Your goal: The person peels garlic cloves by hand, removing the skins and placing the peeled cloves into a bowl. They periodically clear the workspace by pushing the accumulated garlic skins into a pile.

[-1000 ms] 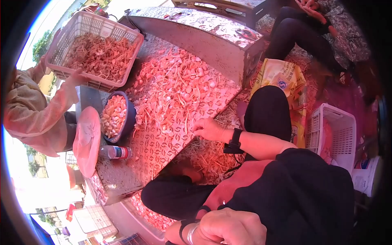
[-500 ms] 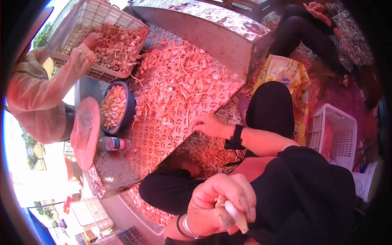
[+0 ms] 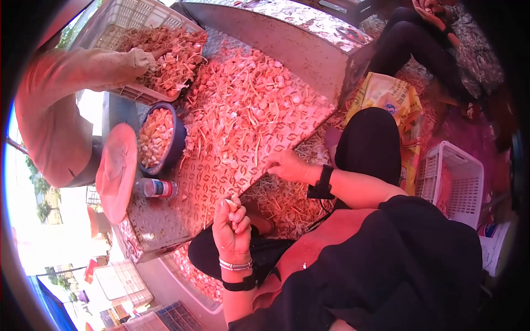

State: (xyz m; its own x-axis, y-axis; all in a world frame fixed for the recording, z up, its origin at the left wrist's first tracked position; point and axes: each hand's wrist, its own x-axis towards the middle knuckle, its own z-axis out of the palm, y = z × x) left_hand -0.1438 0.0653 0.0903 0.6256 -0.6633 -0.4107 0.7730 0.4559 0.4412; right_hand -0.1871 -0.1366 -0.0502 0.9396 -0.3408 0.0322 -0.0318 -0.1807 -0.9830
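My left hand point(image 3: 233, 229), with bracelets and a black band at the wrist, is raised over the near edge of the patterned metal table point(image 3: 199, 193). Its fingers are closed around a pale garlic clove point(image 3: 233, 205). At the table's right edge, my right hand point(image 3: 288, 166), with a black wrist strap, has its fingers curled together; whatever they may hold is hidden. Beyond both hands spreads a heap of garlic point(image 3: 243, 105) with loose stems and skins. A blue bowl point(image 3: 178, 140) of peeled cloves stands to the left of the heap.
Across the table, a person's sleeve point(image 3: 83, 69) reaches into a crate point(image 3: 149, 14) of garlic. A plastic bottle point(image 3: 157, 188) lies beside a hat point(image 3: 117, 174). To the right are a yellow sack point(image 3: 389, 91), a white crate point(image 3: 464, 187) and another seated person point(image 3: 408, 44).
My left hand has moved away from the camera, up and left toward the table, still closed on garlic. My right hand barely shifts. The other person's arm reaches farther into the crate.
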